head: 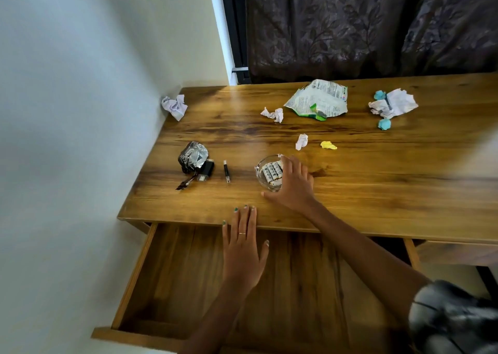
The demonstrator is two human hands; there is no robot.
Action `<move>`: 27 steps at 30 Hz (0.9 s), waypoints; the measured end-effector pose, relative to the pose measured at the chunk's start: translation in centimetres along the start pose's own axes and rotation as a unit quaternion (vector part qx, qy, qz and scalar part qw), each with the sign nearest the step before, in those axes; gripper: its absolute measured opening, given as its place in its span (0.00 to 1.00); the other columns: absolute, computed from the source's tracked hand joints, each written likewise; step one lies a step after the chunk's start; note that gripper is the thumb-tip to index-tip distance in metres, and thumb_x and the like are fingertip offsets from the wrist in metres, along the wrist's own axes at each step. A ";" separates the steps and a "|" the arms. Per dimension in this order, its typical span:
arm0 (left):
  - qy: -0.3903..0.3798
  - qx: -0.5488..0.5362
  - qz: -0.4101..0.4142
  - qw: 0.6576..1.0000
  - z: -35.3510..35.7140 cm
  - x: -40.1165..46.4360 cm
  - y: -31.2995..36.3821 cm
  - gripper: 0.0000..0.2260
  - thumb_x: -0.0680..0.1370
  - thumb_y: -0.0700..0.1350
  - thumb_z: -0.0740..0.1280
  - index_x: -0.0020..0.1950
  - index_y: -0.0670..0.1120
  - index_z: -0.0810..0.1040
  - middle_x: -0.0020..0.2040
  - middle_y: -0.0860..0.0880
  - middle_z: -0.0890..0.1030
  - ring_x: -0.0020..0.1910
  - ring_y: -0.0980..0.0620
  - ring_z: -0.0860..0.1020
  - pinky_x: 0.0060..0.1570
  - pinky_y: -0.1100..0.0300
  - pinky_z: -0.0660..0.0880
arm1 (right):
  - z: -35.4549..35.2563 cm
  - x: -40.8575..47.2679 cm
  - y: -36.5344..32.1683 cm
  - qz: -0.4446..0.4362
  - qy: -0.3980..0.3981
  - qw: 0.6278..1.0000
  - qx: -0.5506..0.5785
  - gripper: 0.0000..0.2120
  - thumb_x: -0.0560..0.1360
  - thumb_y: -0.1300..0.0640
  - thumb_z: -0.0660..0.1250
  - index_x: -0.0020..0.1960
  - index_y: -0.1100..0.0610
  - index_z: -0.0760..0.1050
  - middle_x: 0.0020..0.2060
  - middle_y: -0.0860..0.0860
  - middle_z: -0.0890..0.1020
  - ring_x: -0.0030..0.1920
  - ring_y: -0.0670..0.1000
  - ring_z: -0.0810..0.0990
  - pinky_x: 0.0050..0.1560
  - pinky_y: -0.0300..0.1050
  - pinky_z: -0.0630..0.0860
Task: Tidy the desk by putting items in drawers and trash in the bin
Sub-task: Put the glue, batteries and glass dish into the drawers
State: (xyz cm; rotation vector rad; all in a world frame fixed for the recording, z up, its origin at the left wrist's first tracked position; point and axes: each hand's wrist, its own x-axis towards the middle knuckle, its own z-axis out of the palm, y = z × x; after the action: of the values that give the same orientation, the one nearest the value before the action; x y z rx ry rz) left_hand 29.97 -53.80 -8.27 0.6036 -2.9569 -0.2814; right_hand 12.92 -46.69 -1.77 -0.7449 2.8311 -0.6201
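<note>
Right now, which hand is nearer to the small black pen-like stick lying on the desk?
Left. The left hand lies flat over the desk's front edge, just below the black stick. The right hand is further off to its right, gripping the glass bowl.

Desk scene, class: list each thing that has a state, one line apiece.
Left drawer: pulled open.
Glass dish: upright, holding batteries.
Snack bag: torn open, flat.
Right hand: curled round the dish.
Left hand: flat, fingertips on desk edge.
</note>
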 end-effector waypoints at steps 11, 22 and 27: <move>0.010 0.009 0.006 1.000 0.2 0.0 -0.1 0.36 0.75 0.57 0.62 0.78 0.47 0.52 0.77 0.47 0.57 0.76 0.47 0.50 0.72 0.48 0.44 | 1.3 0.7 0.5 0.017 0.044 0.999 -0.006 0.52 0.63 0.32 0.68 0.74 0.57 0.50 0.69 0.56 0.61 0.69 0.58 0.60 0.66 0.53 0.61; -0.016 -0.009 -0.010 1.000 -0.8 -0.6 1.1 0.38 0.77 0.54 0.63 0.77 0.47 0.42 0.78 0.48 0.45 0.77 0.48 0.40 0.73 0.49 0.38 | 0.4 -7.4 2.7 0.023 0.044 0.998 0.026 0.52 0.63 0.34 0.69 0.75 0.57 0.50 0.68 0.56 0.62 0.68 0.57 0.59 0.67 0.52 0.60; -0.020 -0.113 -0.005 0.993 -1.0 -4.0 4.4 0.35 0.77 0.52 0.63 0.78 0.45 0.48 0.78 0.49 0.48 0.76 0.51 0.42 0.72 0.52 0.37 | -0.1 -13.8 4.6 0.026 0.038 0.999 0.025 0.53 0.62 0.35 0.71 0.75 0.54 0.48 0.68 0.53 0.60 0.68 0.54 0.59 0.68 0.50 0.59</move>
State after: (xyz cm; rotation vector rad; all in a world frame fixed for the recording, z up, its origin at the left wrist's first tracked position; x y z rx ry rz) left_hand 32.10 -48.45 -6.68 0.5889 -2.9010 -0.6263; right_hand 22.79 -36.13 -3.08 -0.6490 2.8817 -0.7244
